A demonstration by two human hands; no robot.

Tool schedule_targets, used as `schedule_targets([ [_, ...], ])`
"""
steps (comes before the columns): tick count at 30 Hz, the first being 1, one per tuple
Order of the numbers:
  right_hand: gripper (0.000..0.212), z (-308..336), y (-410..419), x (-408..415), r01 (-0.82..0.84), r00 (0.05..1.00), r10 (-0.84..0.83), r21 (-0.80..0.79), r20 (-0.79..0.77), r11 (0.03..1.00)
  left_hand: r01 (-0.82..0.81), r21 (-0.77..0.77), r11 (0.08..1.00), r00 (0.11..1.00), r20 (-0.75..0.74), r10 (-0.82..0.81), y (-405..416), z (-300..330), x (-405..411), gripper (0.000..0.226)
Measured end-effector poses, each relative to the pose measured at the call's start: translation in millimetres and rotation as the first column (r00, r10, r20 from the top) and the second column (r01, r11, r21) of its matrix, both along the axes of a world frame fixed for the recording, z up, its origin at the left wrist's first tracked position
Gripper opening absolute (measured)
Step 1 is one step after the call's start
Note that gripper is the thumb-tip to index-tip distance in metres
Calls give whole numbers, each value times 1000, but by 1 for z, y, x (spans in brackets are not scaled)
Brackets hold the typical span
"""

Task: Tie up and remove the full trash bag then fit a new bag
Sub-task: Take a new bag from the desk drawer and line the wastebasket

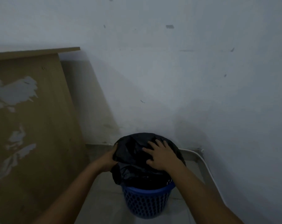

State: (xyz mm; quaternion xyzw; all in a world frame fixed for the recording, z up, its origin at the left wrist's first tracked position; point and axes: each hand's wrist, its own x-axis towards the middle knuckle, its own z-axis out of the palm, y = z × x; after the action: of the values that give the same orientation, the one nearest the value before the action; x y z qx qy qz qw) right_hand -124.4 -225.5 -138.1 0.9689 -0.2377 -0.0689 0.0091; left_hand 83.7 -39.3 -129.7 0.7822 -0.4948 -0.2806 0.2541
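Observation:
A black trash bag (133,172) fills a blue perforated plastic bin (145,202) on the floor by the wall. The bag bulges above the rim and drapes over the bin's near edge. My left hand (108,159) grips the bag's left side, fingers curled into the plastic. My right hand (161,155) lies flat on top of the bag with its fingers spread, pressing on it. No loose fresh bag is in sight.
A worn wooden board (32,118) with peeled patches leans at the left, close to the bin. A white wall (185,78) rises right behind the bin. A white cable (206,165) runs along the floor at the right. Pale floor tiles (104,199) surround the bin.

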Motion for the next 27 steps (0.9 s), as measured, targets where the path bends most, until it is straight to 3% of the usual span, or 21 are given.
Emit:
schedule_targets([
  [2,75,-7,-7,2,157,987,-158,-52,-16,986,20,29,999,1000,-3,-20,1,2,2,114],
  [5,80,-15,-11,1,234,972,-229,-131,51,963,-37,75,996,994,-96,44,0,1,5,121],
  [9,61,-20,-11,8,358,931,-337,-164,141,919,-30,196,980,995,-86,48,-5,2,11,154],
  [10,58,-20,-10,10,386,918,-360,-162,167,908,-66,170,983,994,-75,80,-7,0,12,148],
  [13,50,-20,-12,14,403,879,-333,-158,341,901,-393,16,920,919,-40,393,-14,-11,11,92],
  [15,47,-25,-19,20,297,894,-203,-189,401,936,-430,-130,893,898,36,438,-16,-22,12,82],
  [17,53,-33,-24,25,161,940,-110,-135,323,978,-269,-181,946,940,163,299,-17,-32,15,86],
  [18,57,-37,-26,26,133,960,-111,-69,259,989,-183,-126,975,960,192,205,-17,-35,17,91],
  [21,78,-47,-29,24,104,994,-106,69,27,992,-57,78,995,995,91,49,-23,-38,20,100],
  [24,91,-48,-30,22,91,989,-75,125,-128,988,-94,87,992,984,158,79,-28,-36,17,105],
  [27,69,-41,-27,23,129,990,-132,74,46,989,-216,-135,967,951,194,240,-30,-32,8,90],
])
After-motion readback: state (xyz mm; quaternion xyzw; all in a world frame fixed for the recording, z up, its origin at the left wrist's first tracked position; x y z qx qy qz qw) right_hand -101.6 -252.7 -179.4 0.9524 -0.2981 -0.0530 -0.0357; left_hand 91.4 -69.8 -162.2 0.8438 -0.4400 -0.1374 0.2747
